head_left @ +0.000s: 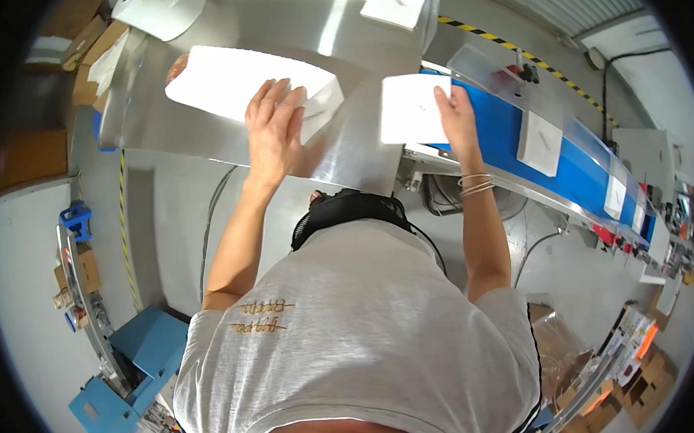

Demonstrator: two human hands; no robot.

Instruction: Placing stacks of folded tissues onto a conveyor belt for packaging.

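Observation:
My left hand [273,124] lies flat, fingers spread, on top of a stack of white flat packets [237,80] on the steel table [354,46]. My right hand [456,117] presses on the right edge of a single white packet [413,109] where the table meets the blue conveyor belt [581,169]. Further white packets [538,142] ride down the belt to the right, and one more white packet [393,6] lies at the table's far edge.
A large white paper roll [159,3] stands at the table's far left corner. Cardboard boxes [87,39] are stacked left of the table. Blue metal frames [135,362] sit on the floor at lower left. Boxes and plastic bags [587,382] crowd the lower right.

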